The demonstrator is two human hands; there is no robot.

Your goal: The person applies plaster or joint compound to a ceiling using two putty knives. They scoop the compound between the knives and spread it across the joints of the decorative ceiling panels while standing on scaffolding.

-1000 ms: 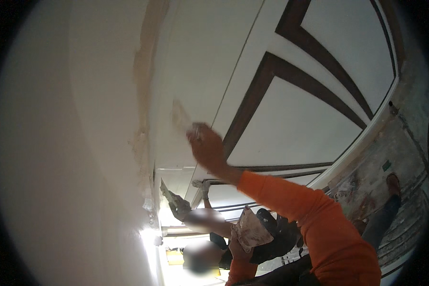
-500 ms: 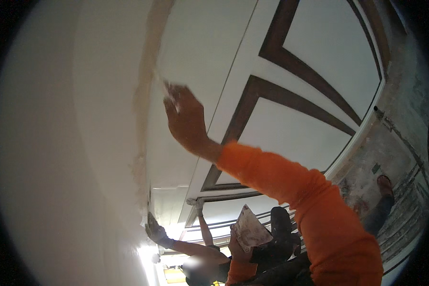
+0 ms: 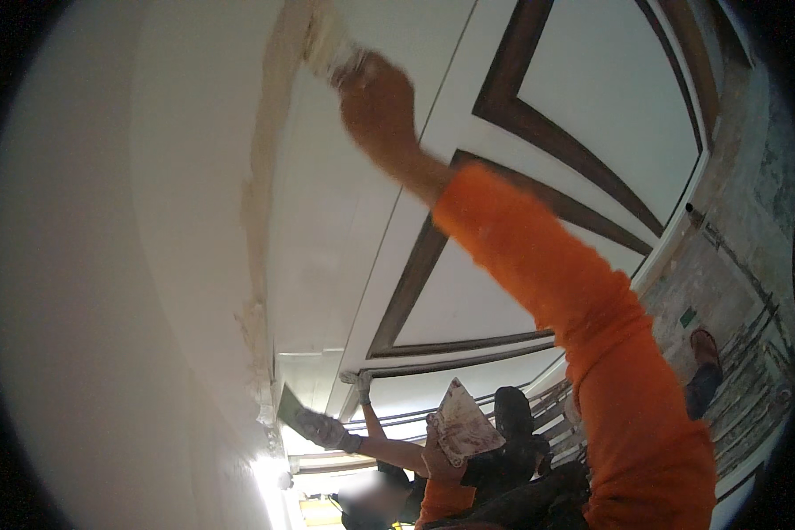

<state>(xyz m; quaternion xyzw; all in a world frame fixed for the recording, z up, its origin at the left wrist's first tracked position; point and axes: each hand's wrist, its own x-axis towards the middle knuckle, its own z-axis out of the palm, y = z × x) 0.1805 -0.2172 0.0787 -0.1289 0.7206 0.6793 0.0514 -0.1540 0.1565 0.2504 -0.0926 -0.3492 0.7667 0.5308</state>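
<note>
- My right hand (image 3: pixel 377 104) is closed around the handle of a paintbrush (image 3: pixel 327 42), fingers wrapped tight on it, arm in the orange sleeve (image 3: pixel 574 300) stretched up overhead.
- The brush's pale bristles press against the rough beige filler strip (image 3: pixel 261 177) that runs along the joint where the white ceiling (image 3: pixel 336 221) meets the wall (image 3: pixel 106 265); the brush sits at the upper end of that strip.
- My left hand is not in view.
- To do this stroke well, I judge I should keep the bristles flat on the strip, follow the joint in one steady line, and stay off the dark brown trim bands (image 3: pixel 539 132) on the ceiling panels just beside it.
- The picture blurs at the bristles, so I cannot tell how much material the brush carries.
- Lower down, a co-worker's gloved hand (image 3: pixel 322 430) presses a putty knife (image 3: pixel 290 405) to the same strip, well apart from my brush.
- That person's other hand holds a smeared plaster hawk (image 3: pixel 461 424) near the chest.
- A bright lamp (image 3: pixel 269 473) glares at the bottom of the wall.
</note>
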